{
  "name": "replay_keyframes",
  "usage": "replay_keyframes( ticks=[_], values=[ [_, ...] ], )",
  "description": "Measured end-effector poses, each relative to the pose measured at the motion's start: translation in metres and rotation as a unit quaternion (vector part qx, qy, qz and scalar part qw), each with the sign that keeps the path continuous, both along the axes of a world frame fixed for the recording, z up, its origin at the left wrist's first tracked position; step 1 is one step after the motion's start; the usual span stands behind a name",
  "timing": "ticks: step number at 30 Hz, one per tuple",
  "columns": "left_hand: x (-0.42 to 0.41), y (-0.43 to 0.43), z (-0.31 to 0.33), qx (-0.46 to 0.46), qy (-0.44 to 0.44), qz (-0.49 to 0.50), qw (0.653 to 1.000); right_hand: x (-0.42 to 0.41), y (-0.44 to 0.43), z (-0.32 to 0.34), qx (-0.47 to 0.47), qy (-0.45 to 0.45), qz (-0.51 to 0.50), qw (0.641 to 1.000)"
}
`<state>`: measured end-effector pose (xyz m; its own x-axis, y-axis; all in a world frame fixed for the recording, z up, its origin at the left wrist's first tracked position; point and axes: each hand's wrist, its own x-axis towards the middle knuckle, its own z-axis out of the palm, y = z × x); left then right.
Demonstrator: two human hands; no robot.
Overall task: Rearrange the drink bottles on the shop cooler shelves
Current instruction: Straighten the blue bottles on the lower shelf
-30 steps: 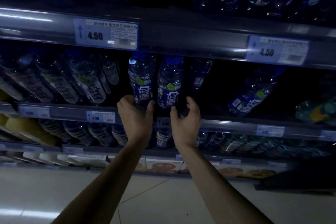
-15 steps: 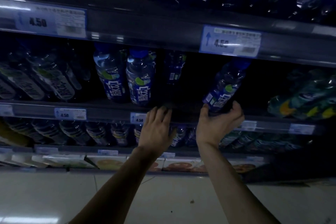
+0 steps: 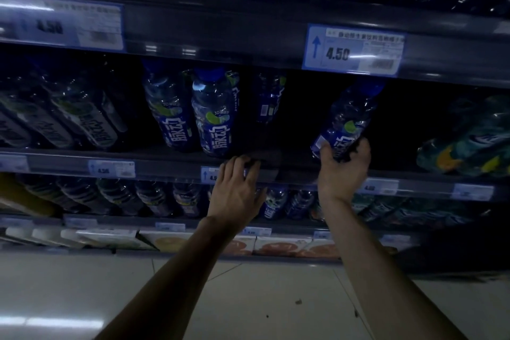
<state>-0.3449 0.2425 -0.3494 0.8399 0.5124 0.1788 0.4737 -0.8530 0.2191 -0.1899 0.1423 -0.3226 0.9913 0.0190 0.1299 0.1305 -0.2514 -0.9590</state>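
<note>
My right hand [image 3: 343, 171] grips the lower part of a blue-labelled drink bottle [image 3: 347, 121], which leans to the right on the middle shelf [image 3: 165, 167]. My left hand [image 3: 237, 190] rests with straight fingers on that shelf's front rail, just right of two upright blue bottles [image 3: 214, 113] standing side by side. A further blue bottle [image 3: 269, 96] stands deeper in the dark gap between my hands.
Grey-labelled bottles [image 3: 82, 119] lean at the left of the middle shelf and teal and yellow bottles [image 3: 469, 141] lie at the right. More bottles fill the shelves above and below. Price tags [image 3: 353, 50] marked 4.50 hang on the rails. Boxes [image 3: 276, 246] line the bottom shelf.
My hands left the two upright bottles and moved right. The right hand closed round the leaning bottle; the left hand came to rest on the shelf rail.
</note>
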Motion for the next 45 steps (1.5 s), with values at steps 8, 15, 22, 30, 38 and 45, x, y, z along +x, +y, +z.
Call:
replay_keyframes(
  ticks=[8, 15, 22, 30, 38, 45],
  values=[
    [-0.007, 0.003, 0.000, -0.006, 0.008, 0.035, 0.999, -0.027, 0.031, 0.000, -0.005, -0.025, 0.046, 0.999],
    [-0.009, 0.006, -0.001, -0.004, 0.004, 0.042, 0.999, -0.048, 0.057, 0.000, 0.000, -0.033, 0.068, 0.997],
    [-0.014, 0.008, -0.003, -0.013, 0.019, 0.036, 0.999, -0.069, 0.078, -0.001, 0.024, -0.037, 0.095, 0.994],
    [-0.015, 0.006, -0.005, -0.029, 0.002, 0.021, 0.999, -0.085, 0.092, 0.002, 0.030, -0.029, 0.111, 0.993],
    [-0.015, 0.005, -0.002, -0.042, 0.014, 0.031, 0.999, -0.084, 0.090, 0.003, 0.028, -0.014, 0.112, 0.993],
    [-0.016, 0.005, -0.001, -0.058, 0.019, 0.027, 0.998, -0.090, 0.091, 0.005, 0.030, -0.017, 0.102, 0.994]
  ],
)
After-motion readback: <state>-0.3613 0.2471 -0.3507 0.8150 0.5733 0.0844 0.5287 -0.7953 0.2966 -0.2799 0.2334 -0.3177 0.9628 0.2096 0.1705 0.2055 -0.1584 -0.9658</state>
